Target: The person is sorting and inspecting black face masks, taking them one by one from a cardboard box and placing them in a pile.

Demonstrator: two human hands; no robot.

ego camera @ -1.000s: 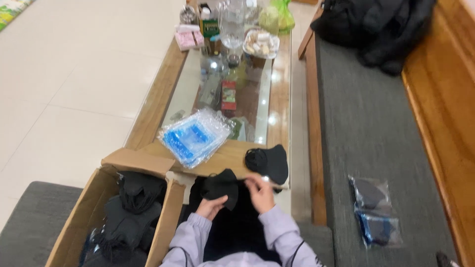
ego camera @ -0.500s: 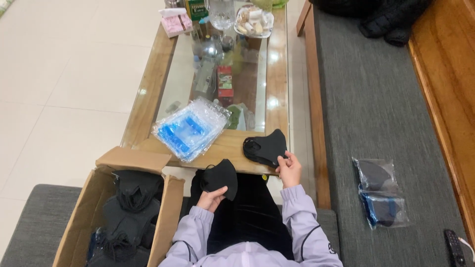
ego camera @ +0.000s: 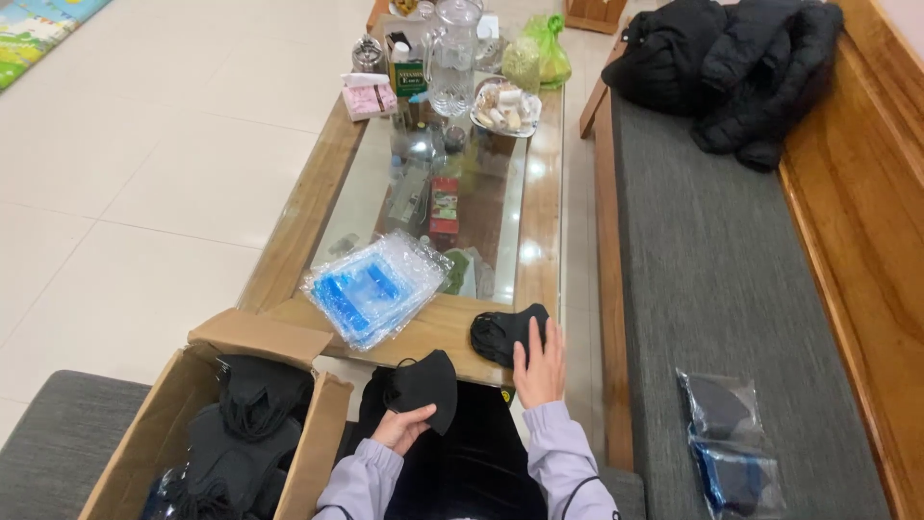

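My left hand (ego camera: 403, 425) holds a folded black face mask (ego camera: 424, 387) over my lap, just below the near edge of the coffee table. My right hand (ego camera: 540, 366) lies flat with fingers together on a small pile of black masks (ego camera: 500, 332) at the table's near right corner. A stack of clear plastic bags with blue print (ego camera: 373, 286) rests on the table to the left of that pile.
An open cardboard box (ego camera: 173, 404) full of black masks stands at my left. The wood-and-glass table (ego camera: 539, 193) carries a glass jug (ego camera: 451, 58), a bowl, boxes and jars at its far end. On the grey bench at right lie two bagged masks (ego camera: 727, 443) and a black jacket (ego camera: 731, 67).
My right hand left the mask in my lap, reached to the black pile on the table corner and now presses on it. My view tilted up, showing more of the table.
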